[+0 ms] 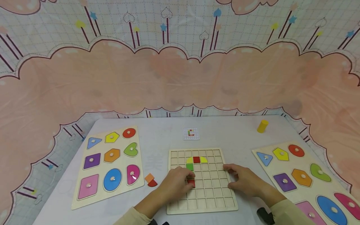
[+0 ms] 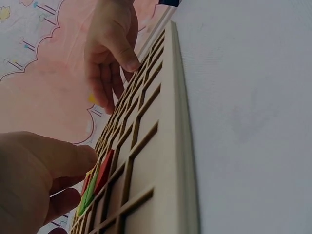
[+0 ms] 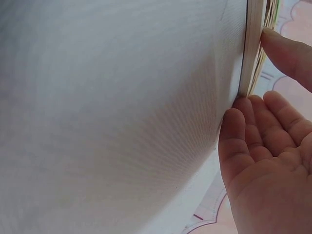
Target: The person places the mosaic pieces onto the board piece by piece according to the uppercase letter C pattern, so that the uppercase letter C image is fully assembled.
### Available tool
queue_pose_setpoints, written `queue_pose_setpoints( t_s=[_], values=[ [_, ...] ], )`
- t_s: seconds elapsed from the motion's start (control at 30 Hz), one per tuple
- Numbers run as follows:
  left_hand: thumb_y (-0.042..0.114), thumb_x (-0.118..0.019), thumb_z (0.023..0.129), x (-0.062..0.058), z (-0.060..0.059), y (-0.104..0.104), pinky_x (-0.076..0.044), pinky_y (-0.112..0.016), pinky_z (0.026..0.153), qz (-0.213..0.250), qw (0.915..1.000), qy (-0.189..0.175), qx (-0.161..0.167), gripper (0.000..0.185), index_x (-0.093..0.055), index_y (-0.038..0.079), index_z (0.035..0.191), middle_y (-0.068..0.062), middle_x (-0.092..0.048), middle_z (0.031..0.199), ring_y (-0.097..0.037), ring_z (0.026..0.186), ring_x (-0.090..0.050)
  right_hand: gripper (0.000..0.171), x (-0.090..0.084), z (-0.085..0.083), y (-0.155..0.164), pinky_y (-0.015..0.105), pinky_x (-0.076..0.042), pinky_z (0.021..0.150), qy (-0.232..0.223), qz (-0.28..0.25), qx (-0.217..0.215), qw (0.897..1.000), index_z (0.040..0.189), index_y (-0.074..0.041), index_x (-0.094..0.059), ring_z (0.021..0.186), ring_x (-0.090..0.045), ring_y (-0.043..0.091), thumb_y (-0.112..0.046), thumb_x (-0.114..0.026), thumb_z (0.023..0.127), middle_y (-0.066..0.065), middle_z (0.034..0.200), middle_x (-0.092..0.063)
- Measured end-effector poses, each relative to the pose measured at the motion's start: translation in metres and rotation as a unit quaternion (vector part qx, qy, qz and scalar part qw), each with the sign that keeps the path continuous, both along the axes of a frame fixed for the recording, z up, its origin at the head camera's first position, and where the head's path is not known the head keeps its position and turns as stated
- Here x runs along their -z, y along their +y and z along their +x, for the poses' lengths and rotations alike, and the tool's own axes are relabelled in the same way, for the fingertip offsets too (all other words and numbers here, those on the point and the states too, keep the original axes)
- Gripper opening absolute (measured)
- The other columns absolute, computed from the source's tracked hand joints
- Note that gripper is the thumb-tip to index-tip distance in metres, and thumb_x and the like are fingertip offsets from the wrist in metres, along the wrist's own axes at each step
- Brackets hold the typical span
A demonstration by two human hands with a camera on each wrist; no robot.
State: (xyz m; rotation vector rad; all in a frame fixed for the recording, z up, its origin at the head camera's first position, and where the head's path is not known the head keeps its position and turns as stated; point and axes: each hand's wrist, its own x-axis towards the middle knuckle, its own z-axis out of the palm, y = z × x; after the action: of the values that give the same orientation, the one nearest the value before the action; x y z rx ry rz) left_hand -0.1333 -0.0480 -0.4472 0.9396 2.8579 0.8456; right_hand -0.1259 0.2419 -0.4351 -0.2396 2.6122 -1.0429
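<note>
My left hand (image 1: 177, 182) is over the left part of a wooden grid board (image 1: 208, 204), its fingertips close around a red piece (image 1: 192, 183) in the grid. In the left wrist view, green pieces (image 2: 88, 192) lie beside that red piece, by the fingertips; whether they touch is unclear. Further up the board are a green square (image 1: 190, 167), a red square (image 1: 196, 159) and yellow quarter-round pieces (image 1: 203, 159) either side of it. My right hand (image 1: 246, 179) rests thumb and fingertips against the board's right edge, fingers loosely bent.
An orange square (image 1: 149, 178) and a red rounded piece (image 1: 152, 183) lie left of the board. Knobbed shape puzzles stand left (image 1: 95, 143) and right (image 1: 270, 168). A pattern card (image 1: 191, 137) lies behind the board, a yellow cylinder (image 1: 262, 126) at the back right.
</note>
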Motion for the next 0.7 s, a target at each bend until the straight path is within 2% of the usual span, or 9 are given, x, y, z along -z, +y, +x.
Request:
queue_pose_setpoints(
  t_s=[0.23, 0.5, 0.7],
  values=[
    [0.016, -0.077, 0.086, -0.008, -0.003, -0.011, -0.045, -0.043, 0.093, 0.006, 0.9996, -0.020, -0.020, 0.020, -0.072, 0.011, 0.105, 0.005, -0.069, 0.102, -0.017, 0.100, -0.060, 0.068, 0.000, 0.000, 0.000, 0.052, -0.045, 0.100, -0.002, -0.003, 0.001, 1.000, 0.140, -0.007, -0.055, 0.119, -0.056, 0.032, -0.012, -0.084, 0.079, 0.009, 0.132, -0.060],
    [0.011, -0.079, 0.084, -0.012, -0.003, -0.032, -0.047, -0.048, 0.089, 0.006, 0.9994, 0.010, -0.031, 0.022, -0.070, 0.008, 0.104, 0.001, -0.069, 0.100, -0.020, 0.098, -0.062, 0.068, 0.001, 0.000, 0.000, 0.051, -0.045, 0.101, 0.000, -0.003, 0.001, 1.000, 0.140, -0.006, -0.055, 0.121, -0.055, 0.032, -0.012, -0.084, 0.079, 0.010, 0.133, -0.060],
    [0.009, -0.080, 0.082, -0.017, 0.001, -0.050, -0.048, -0.047, 0.087, 0.007, 0.9977, 0.011, -0.066, 0.022, -0.071, 0.008, 0.102, -0.002, -0.069, 0.098, -0.022, 0.096, -0.062, 0.068, 0.001, 0.000, 0.000, 0.051, -0.045, 0.101, 0.000, -0.003, 0.000, 1.000, 0.140, -0.006, -0.055, 0.120, -0.056, 0.032, -0.013, -0.084, 0.079, 0.009, 0.133, -0.060]
  ],
)
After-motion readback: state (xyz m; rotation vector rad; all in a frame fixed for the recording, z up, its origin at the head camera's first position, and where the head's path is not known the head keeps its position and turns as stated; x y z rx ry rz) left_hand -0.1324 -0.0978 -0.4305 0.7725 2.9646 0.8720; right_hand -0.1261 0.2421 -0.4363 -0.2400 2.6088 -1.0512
